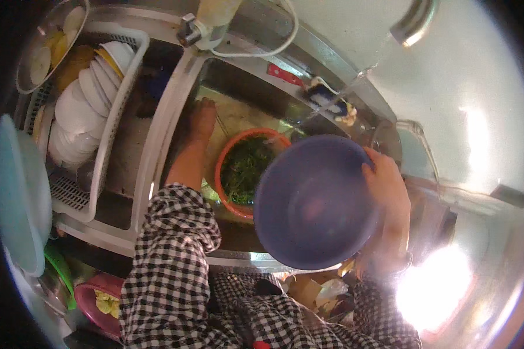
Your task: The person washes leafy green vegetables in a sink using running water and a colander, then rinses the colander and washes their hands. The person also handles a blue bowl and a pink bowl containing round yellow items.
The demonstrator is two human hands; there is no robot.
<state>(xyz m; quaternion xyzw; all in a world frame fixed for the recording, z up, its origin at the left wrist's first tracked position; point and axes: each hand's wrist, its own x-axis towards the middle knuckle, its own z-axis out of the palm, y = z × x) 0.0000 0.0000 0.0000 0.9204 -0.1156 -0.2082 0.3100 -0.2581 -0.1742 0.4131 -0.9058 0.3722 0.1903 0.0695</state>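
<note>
A steel sink [160,128] with low-lying water fills the middle of the view, its pale far wall bright with reflections. In it stands an orange basin [218,174] holding leafy greens [241,168], and every other place here is taken from that basin. A purple bowl [314,203] is held up just to its right and nearer the camera, hiding part of its right side, with the bowl's inside facing the viewer. The right hand [388,180], well to the right of the orange basin, grips the purple bowl by its right rim, the thumb hooked over the edge. The left hand [203,120] reaches down just beyond and to the left of the orange basin; its fingers are bunched and partly turned away, so I cannot tell whether they close on anything. Farther left of the basin is a white dish rack [115,122] of stacked white dishes [78,110], and past that a pale blue tub [26,198]. Beyond the basin, toward the right, a red handle [284,74] and a dark and white cloth [329,102] lie along the sink's far side, while a metal spout [416,26], higher still, sends down a thin stream of water. A pink bowl [93,296] with pale yellow pieces [108,303] sits to the near left.
</note>
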